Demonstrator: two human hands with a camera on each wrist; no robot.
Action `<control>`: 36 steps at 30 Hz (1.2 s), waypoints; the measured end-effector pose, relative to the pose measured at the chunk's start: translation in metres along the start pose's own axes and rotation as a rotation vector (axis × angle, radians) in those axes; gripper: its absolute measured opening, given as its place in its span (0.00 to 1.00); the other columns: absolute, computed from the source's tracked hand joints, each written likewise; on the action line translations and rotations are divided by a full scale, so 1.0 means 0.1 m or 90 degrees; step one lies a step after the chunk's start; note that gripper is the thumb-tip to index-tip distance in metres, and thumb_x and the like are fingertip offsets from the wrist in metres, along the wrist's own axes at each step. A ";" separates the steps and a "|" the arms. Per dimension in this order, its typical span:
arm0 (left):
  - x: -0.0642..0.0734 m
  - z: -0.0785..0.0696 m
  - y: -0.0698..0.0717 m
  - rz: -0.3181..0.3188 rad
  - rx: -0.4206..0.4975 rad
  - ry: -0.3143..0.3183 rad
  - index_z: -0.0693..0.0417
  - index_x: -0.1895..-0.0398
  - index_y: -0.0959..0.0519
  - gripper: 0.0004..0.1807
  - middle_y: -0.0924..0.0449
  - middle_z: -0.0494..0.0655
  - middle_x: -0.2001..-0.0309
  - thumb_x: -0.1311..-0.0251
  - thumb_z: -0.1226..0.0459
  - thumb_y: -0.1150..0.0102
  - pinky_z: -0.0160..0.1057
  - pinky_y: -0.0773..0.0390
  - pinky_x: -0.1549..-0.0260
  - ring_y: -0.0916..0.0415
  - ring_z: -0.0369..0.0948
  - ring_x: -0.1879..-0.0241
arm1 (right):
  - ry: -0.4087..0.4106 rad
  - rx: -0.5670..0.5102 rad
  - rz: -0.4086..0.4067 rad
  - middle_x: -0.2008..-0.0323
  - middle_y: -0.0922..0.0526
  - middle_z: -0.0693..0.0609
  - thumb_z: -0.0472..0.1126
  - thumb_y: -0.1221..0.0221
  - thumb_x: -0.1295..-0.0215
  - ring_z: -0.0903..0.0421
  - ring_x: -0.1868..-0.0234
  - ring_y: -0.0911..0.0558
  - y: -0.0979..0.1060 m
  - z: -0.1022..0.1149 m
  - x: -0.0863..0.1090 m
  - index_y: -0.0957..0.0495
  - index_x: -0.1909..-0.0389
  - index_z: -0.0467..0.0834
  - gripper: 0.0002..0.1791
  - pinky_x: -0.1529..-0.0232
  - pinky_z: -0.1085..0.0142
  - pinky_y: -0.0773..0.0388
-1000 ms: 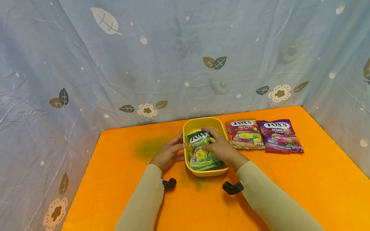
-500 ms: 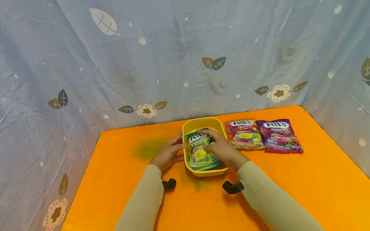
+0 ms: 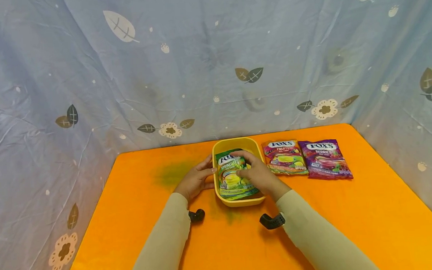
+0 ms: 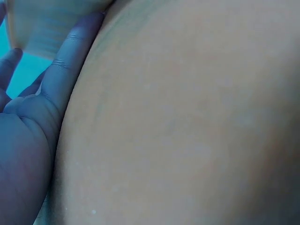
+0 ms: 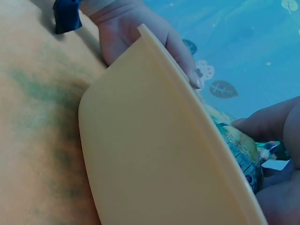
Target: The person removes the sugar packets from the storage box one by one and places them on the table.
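A yellow plastic tub (image 3: 241, 204) stands on the orange cloth. Inside it lies a green Fox's Spring Tea candy bag (image 3: 228, 183), close to the left wall. My right hand (image 3: 260, 173) reaches over the tub's right side and grips the bag, thumb on its front and fingers at its upper right edge. My left hand (image 3: 195, 182) holds the tub's left side, thumb at the rim and fingers against the outer wall. The right wrist view shows the tub's outer wall (image 5: 140, 136) hiding most of the bag; the left wrist view is mostly orange cloth (image 4: 187, 117).
To the tub's right lie two more candy bags, a red and orange Fruits one (image 3: 285, 158) and a purple Berries one (image 3: 326, 160), side by side. A blue patterned curtain (image 3: 198, 70) rises behind the table and along both sides.
The green candy bag has shifted slightly left inside the tub, with my right hand on it. My left hand keeps its place on the tub; the other bags lie as before.
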State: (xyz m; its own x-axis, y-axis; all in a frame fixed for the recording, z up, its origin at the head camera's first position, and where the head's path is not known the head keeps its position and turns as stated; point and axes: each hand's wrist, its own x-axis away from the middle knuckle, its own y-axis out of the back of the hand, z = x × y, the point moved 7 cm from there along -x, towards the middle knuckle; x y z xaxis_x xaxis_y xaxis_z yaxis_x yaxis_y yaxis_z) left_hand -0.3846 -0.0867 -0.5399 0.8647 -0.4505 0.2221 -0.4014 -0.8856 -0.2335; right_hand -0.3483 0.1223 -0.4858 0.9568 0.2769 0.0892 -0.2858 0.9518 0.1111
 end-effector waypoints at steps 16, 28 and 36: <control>0.02 -0.02 0.01 -0.019 0.004 -0.006 0.34 0.12 0.39 0.40 0.39 0.52 0.17 0.22 0.61 0.35 0.56 0.15 0.43 0.26 0.54 0.30 | 0.072 -0.081 -0.026 0.24 0.32 0.43 0.31 0.40 0.19 0.41 0.43 0.21 0.09 0.12 0.06 0.29 0.20 0.53 0.32 0.48 0.59 0.15; 0.02 0.02 0.02 -0.023 0.003 -0.001 0.31 0.14 0.36 0.38 0.37 0.47 0.18 0.22 0.61 0.35 0.55 0.15 0.44 0.26 0.53 0.30 | 0.085 -0.104 -0.052 0.27 0.31 0.42 0.34 0.41 0.17 0.41 0.39 0.23 0.29 0.22 0.12 0.33 0.18 0.54 0.32 0.47 0.62 0.15; 0.04 -0.01 -0.01 -0.018 -0.004 -0.007 0.33 0.12 0.38 0.39 0.39 0.50 0.17 0.21 0.61 0.36 0.57 0.16 0.43 0.26 0.54 0.29 | 0.085 -0.108 -0.074 0.26 0.34 0.41 0.33 0.42 0.17 0.42 0.38 0.24 0.49 0.19 0.17 0.34 0.17 0.51 0.32 0.46 0.63 0.15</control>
State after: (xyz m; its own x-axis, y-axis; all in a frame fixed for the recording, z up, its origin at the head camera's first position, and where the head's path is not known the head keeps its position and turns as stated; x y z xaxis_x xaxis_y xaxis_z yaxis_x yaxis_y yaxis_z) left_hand -0.3816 -0.0879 -0.5380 0.8792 -0.4240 0.2174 -0.3786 -0.8986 -0.2216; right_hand -0.3469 0.1711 -0.4598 0.9847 0.1679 -0.0469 -0.1704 0.9838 -0.0563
